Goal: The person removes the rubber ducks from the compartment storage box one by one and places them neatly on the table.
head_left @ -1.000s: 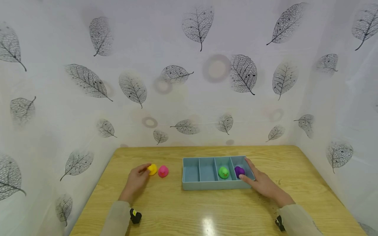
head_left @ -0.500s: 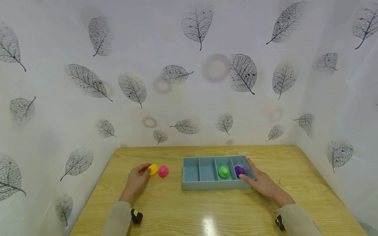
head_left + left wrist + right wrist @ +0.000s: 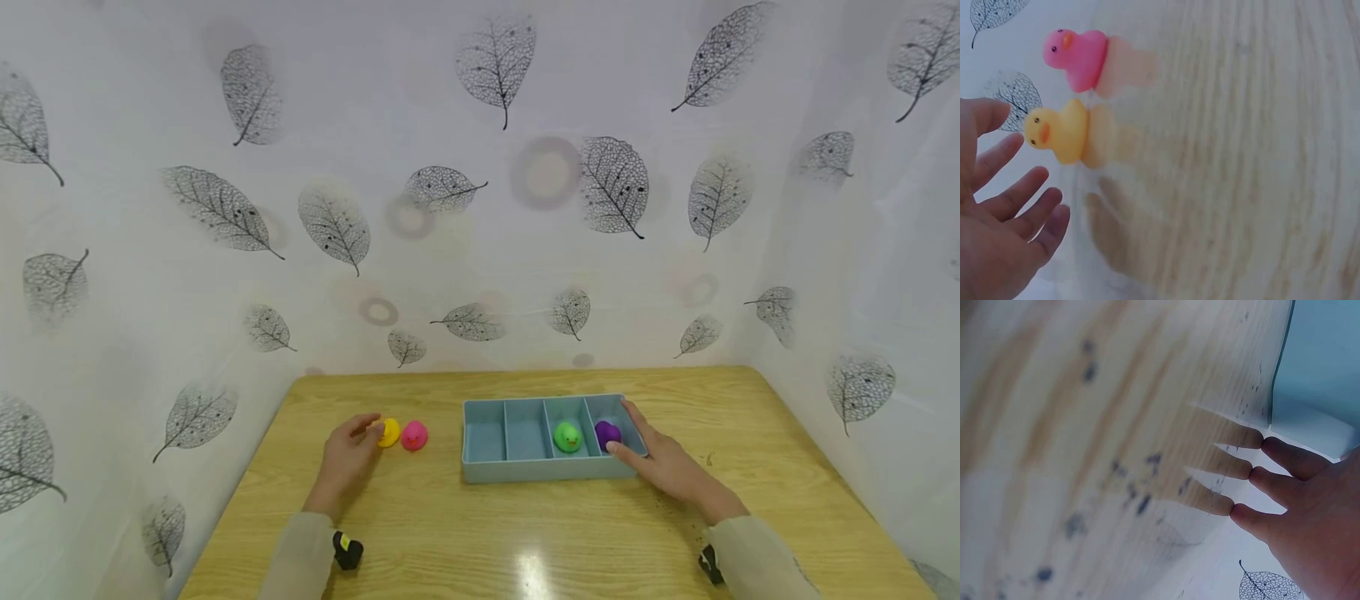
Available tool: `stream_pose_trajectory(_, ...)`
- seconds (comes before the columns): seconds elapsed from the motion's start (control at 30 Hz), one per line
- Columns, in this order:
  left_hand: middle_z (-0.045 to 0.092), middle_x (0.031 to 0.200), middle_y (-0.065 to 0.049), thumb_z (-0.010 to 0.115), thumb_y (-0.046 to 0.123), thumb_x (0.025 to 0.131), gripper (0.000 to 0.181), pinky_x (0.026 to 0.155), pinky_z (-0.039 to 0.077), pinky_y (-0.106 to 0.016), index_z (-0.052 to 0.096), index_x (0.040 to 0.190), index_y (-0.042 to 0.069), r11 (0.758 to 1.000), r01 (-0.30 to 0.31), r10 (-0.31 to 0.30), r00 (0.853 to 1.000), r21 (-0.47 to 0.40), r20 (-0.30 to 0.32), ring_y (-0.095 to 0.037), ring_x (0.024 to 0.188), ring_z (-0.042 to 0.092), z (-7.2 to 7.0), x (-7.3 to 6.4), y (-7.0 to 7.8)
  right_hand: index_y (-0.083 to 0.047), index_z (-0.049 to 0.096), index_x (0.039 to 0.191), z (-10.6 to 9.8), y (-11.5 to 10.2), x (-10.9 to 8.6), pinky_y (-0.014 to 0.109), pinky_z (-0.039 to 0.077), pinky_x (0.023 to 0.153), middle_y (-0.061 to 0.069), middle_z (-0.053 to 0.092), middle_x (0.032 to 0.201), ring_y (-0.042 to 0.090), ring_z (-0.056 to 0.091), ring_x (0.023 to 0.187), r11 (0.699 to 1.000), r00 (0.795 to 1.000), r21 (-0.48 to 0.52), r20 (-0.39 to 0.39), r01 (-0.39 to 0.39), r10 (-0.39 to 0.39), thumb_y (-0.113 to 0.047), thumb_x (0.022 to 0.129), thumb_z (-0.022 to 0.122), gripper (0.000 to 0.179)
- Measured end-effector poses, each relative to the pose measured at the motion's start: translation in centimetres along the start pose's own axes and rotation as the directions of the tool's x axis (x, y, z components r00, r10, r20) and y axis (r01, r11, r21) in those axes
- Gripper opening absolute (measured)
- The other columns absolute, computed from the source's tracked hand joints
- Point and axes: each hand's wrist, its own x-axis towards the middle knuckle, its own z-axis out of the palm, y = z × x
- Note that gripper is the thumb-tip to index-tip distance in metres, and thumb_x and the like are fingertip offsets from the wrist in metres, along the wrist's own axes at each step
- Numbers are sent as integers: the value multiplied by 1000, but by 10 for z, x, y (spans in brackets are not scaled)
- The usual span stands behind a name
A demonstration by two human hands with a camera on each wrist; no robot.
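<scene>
A yellow rubber duck (image 3: 1060,131) and a pink rubber duck (image 3: 1079,59) stand side by side on the table, left of a blue-grey divided tray (image 3: 528,472). Close by the yellow duck, my left hand (image 3: 348,458) has its fingers apart and relaxed; in the left wrist view the duck is not gripped. My right hand (image 3: 667,467) holds the tray's right end, thumb over the front rim and forefinger at the back corner. Its other fingertips touch the table in the right wrist view. A green rubber duck (image 3: 567,437) and a purple rubber duck (image 3: 607,434) sit in the tray's two right compartments.
The wooden table (image 3: 480,533) meets a pale leaf-print sheet (image 3: 480,250) at the back and both sides. Nothing lies in the tray's two left compartments. Dark specks mark the tabletop near my right hand.
A little more of the yellow duck shows beyond my left fingertips. My right hand, the tray and the other ducks keep their places; the head view shifts slightly.
</scene>
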Motion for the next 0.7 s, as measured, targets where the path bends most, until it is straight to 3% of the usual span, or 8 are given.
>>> stream_pose_trajectory(0.07, 58, 151, -22, 64, 33, 106, 44, 111, 52, -55, 64, 142, 8, 999, -34, 35, 999, 31, -27, -40, 137, 56, 0, 0, 7, -22, 0, 171, 0, 1, 0, 78, 37, 112, 39, 30, 163, 65, 41, 141, 1000, 1000, -1, 2, 0, 0, -56, 107, 52, 89)
stream_pose_trajectory(0.17, 60, 148, -23, 66, 29, 105, 42, 108, 51, -61, 66, 140, 6, 986, -137, 144, 987, 100, -70, -43, 136, 56, 2, 1, 21, -24, -2, 171, -1, 2, 1, 79, 37, 112, 39, 30, 163, 65, 41, 141, 1000, 1000, -2, 7, -2, 2, -56, 107, 51, 90)
stream_pose_trajectory(0.37, 69, 136, -23, 72, 19, 101, 37, 93, 55, -55, 70, 132, 1, 931, -339, 352, 933, 134, -81, -46, 125, 63, 13, 2, 55, -25, -3, 171, -1, 3, 2, 79, 37, 111, 39, 29, 164, 65, 40, 142, 1000, 1000, -3, 16, -16, 16, -58, 106, 51, 91)
stream_pose_trajectory(0.5, 71, 134, -20, 73, 17, 99, 36, 89, 56, -47, 70, 131, 1, 909, -406, 412, 910, 90, -50, -45, 122, 65, 24, -1, 74, -25, -2, 171, 0, 3, 2, 78, 37, 112, 39, 30, 163, 65, 41, 141, 1000, 1000, -4, 12, -15, 15, -58, 106, 51, 90)
stream_pose_trajectory(0.7, 71, 134, -18, 73, 16, 99, 35, 87, 57, -46, 70, 132, 4, 891, -452, 453, 892, 41, 6, -41, 120, 66, 42, -7, 94, -25, -2, 171, 1, 2, 1, 78, 36, 112, 38, 29, 164, 65, 40, 142, 1000, 1000, -1, 9, -11, 11, -57, 107, 51, 90)
